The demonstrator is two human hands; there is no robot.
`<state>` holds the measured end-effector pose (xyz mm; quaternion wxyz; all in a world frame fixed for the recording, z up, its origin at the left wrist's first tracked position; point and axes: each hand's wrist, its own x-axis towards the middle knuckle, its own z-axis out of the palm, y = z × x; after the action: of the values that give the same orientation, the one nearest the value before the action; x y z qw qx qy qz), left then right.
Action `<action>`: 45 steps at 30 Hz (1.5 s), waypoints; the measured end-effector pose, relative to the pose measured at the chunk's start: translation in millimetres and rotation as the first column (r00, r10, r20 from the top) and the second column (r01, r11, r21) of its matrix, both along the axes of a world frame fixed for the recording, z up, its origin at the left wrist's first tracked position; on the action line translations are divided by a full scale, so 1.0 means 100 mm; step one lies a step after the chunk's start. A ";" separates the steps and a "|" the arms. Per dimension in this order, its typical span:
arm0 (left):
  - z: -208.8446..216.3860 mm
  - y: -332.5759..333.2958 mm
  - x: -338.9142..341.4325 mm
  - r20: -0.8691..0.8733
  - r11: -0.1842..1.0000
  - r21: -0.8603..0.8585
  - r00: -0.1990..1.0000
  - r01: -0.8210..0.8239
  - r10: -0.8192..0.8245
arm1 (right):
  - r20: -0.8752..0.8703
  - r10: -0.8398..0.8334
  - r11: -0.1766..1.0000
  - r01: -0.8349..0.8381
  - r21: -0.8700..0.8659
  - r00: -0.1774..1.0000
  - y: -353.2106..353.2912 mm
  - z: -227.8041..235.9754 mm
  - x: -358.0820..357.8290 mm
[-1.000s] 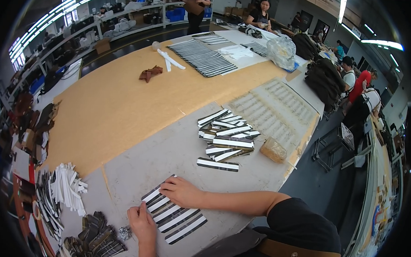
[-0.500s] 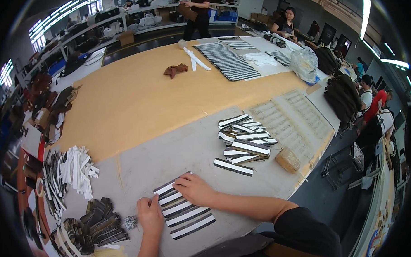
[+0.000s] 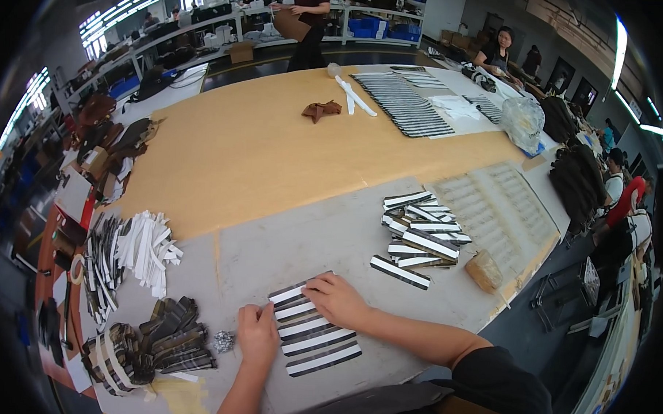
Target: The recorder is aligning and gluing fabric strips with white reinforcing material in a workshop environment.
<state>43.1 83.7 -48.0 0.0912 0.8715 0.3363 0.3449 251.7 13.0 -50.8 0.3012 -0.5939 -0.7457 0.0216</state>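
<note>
Several black strips with white bands (image 3: pixel 319 340) lie side by side in a row on the grey table surface before me. My left hand (image 3: pixel 258 337) is at the left end of the row's far strips, thumb and fingers pinched together at the edge. With bent fingers, my right hand (image 3: pixel 337 301) reaches over the row from the right. Its fingertips close on the farthest strip (image 3: pixel 288 293), near its middle, and its palm hides the right ends of some strips. Beyond my right hand is a loose pile of similar strips (image 3: pixel 429 229).
Left lie white strips (image 3: pixel 149 250), dark strips (image 3: pixel 103 265), dark bundles (image 3: pixel 118 360) and a small silvery ball (image 3: pixel 223 341). A tape-wrapped block (image 3: pixel 483 271) sits near the table's right edge. Tan paper (image 3: pixel 238 153) covers the far part. A person (image 3: pixel 496 56) is at the far right.
The whole view has shifted, so the table's things appear farther right and slightly higher. Both hands stay at the far end of the strip row, with only slight finger movement.
</note>
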 end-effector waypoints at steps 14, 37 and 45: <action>0.03 0.02 0.02 0.016 0.998 -0.058 1.000 -0.011 0.012 | -0.002 0.012 1.000 -0.012 -0.016 1.000 0.03 0.03 0.01; 0.07 0.12 -0.07 0.306 0.943 -0.324 0.935 -0.077 0.181 | -0.025 0.005 1.000 -0.005 0.006 1.000 0.01 0.14 0.04; -0.03 0.18 -0.10 0.260 0.968 -0.240 0.957 -0.065 0.129 | -0.054 -0.009 1.000 0.008 -0.009 0.999 0.08 0.14 0.01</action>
<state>33.0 101.4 -51.4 0.2196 0.7814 0.4007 0.4250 252.6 20.6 -36.4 0.3186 -0.5978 -0.7346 0.0397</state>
